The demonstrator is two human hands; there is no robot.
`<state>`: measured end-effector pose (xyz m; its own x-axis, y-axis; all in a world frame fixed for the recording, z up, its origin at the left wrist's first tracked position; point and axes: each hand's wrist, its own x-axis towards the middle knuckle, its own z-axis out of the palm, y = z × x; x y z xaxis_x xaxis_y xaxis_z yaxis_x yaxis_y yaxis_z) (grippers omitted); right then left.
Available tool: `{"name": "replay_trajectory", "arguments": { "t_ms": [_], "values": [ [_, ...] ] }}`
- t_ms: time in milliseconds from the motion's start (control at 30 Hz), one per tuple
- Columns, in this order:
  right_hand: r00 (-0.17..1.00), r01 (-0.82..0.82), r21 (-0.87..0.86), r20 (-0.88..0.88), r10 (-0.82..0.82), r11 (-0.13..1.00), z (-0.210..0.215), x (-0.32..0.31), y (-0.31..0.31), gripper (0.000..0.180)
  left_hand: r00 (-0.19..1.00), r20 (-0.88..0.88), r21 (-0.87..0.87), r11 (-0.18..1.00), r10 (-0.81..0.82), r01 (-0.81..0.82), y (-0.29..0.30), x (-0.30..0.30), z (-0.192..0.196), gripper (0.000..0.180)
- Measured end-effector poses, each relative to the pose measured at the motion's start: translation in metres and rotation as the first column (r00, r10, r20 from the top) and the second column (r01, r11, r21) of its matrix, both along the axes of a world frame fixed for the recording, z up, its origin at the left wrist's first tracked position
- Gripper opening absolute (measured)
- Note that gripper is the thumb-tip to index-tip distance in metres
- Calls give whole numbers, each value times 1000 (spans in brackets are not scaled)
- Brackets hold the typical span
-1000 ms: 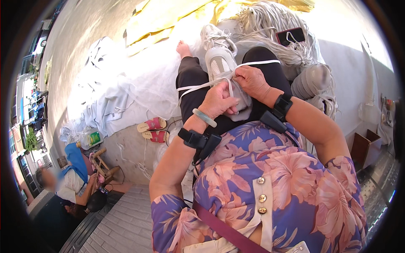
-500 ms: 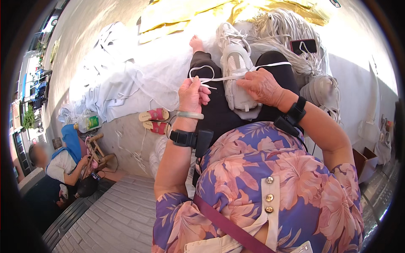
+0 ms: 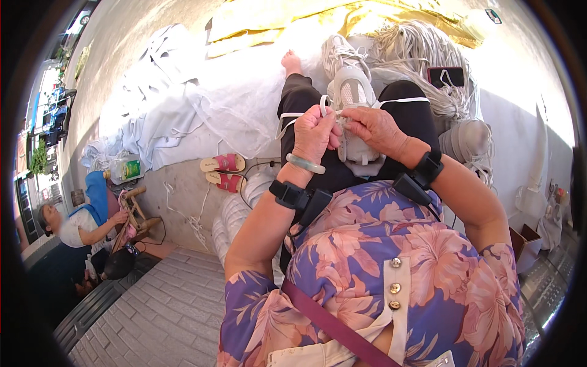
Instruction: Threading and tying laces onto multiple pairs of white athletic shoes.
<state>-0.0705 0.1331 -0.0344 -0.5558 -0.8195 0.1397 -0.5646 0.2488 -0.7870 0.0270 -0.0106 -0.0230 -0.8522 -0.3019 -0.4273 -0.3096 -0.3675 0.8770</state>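
A pale grey and white sneaker [image 3: 356, 92] lies between my thighs, on my dark trousers. Over it, both hands work close together on a white shoelace [image 3: 406, 100]. My left hand [image 3: 315, 134] is closed, pinching the lace, which loops up above the fingertips and trails across my left leg. Beside it, my right hand [image 3: 376, 128] is closed too, thumb and fingertips gripping the lace at the sneaker. The fingers cover the exact spot where the lace meets the shoe.
To the right lie a thick bundle of pale laces [image 3: 422, 49], a dark phone [image 3: 445, 76] and more grey shoes [image 3: 468, 140]. White cloth [image 3: 165, 116], pink sandals [image 3: 225, 182] and a bottle [image 3: 126, 169] are to the left. Another person [image 3: 85, 226] sits at far left.
My left hand has moved right and in toward the sneaker, bringing the lace close to my right hand. The lace stretched between them has shortened.
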Motion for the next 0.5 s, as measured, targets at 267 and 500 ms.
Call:
{"name": "replay_trajectory", "arguments": {
  "t_ms": [267, 500],
  "values": [
    [995, -87, 175, -38, 95, 981, 5, 2, 1, 14, 999, 14, 175, 984, 31, -33, 2, 5, 3, 17],
    [987, -138, 200, -56, 152, 970, 7, 1, 3, 15, 989, 96, 118, 988, -109, 98, 6, 3, -8, 19]
  ]
}}
